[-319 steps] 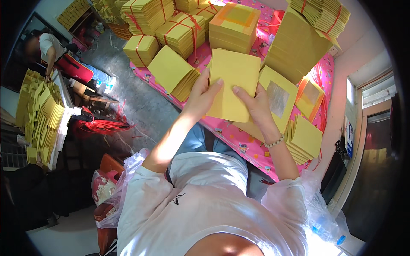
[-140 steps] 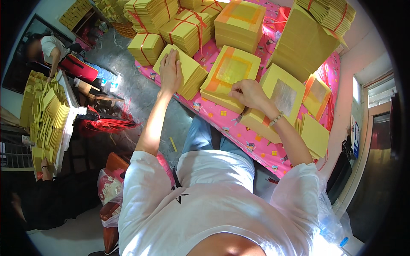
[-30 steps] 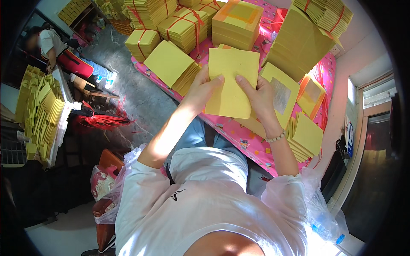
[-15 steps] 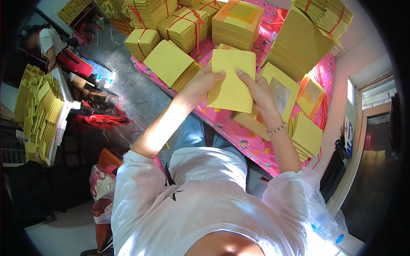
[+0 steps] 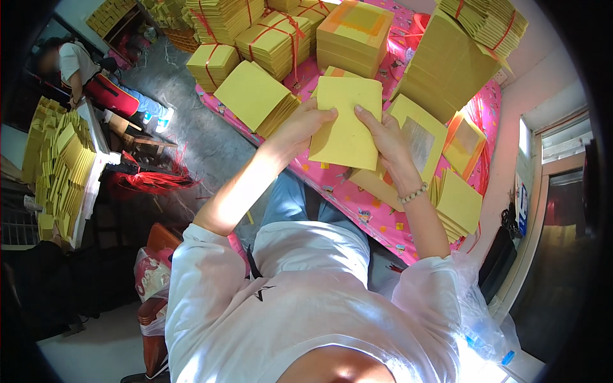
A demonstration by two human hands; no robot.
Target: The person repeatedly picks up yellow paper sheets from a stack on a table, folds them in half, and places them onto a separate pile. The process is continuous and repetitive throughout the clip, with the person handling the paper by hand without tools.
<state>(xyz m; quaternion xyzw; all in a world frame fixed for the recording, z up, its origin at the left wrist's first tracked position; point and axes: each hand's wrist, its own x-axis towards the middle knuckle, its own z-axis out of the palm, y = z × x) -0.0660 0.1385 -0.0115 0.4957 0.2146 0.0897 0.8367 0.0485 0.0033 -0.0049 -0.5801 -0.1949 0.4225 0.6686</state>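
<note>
Between my two hands is a yellow paper sheaf (image 5: 345, 137), rectangular and upright; its thickness is hard to make out. My left hand (image 5: 309, 121) grips its left edge with the thumb lying on the front. On the opposite edge, my right hand (image 5: 387, 135) does the same, a beaded bracelet (image 5: 414, 193) on that wrist. The fingers of both hands are hidden behind the paper. Just behind the left hand lies a fanned yellow stack (image 5: 252, 96). Partly under the right hand is a yellow box (image 5: 429, 131) with a greyish panel.
A pink patterned cloth (image 5: 357, 198) covers the table. Tied yellow bundles (image 5: 274, 45) and a tall yellow block (image 5: 353, 41) stand at the back. More stacks (image 5: 458, 201) lie right. At far left, a person (image 5: 80, 70) stands by another loaded table. A plastic bag (image 5: 476, 306) sits low right.
The top edge of the yellow paper has tipped down slightly. Both hands keep the same hold in nearly the same place.
</note>
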